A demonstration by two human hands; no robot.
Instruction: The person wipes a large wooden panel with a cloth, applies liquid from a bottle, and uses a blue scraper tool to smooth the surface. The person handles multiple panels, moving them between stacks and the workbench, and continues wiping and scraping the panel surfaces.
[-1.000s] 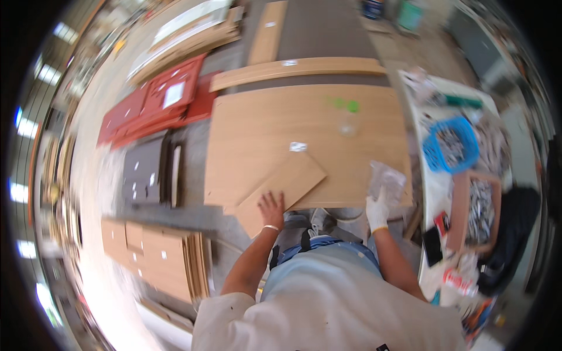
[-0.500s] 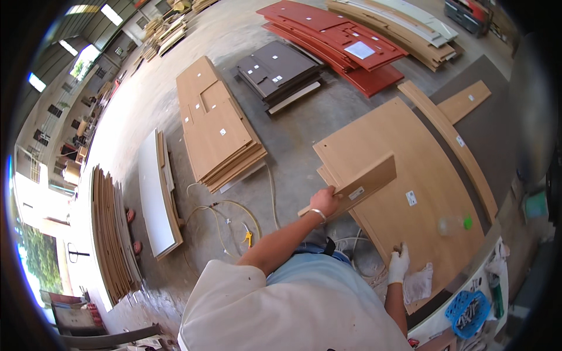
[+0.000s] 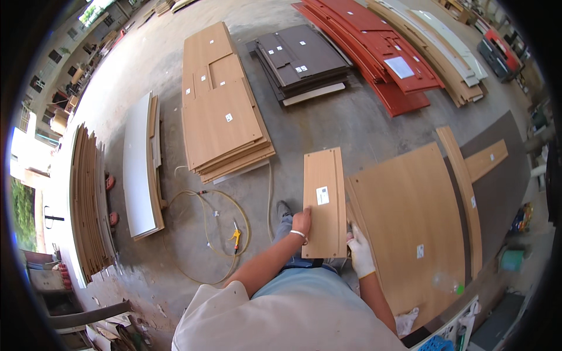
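Note:
A narrow light-brown wooden panel (image 3: 322,219) with a white label is held lengthwise in front of my body. My left hand (image 3: 301,222), bare with a white wristband, is closed round its left edge. Close beside the panel's right edge is my right hand (image 3: 360,248) in a white glove, its fingers curled. Whether it grips that edge or a small thing is not clear. Just to the right lies a large light-brown board (image 3: 410,216) with a label, and a crumpled white cloth (image 3: 406,322) rests at its near corner.
A yellow air gun (image 3: 235,235) and its coiled hose (image 3: 202,193) lie on the floor at left. Stacks of brown boards (image 3: 225,128), dark panels (image 3: 304,58) and red panels (image 3: 374,44) stand beyond. A long wooden strip (image 3: 462,193) lies right of the large board.
My left hand has lifted the narrow panel off the large board, drawn it left and turned its labelled face up. My gloved right hand has come up beside it. The view has shifted right.

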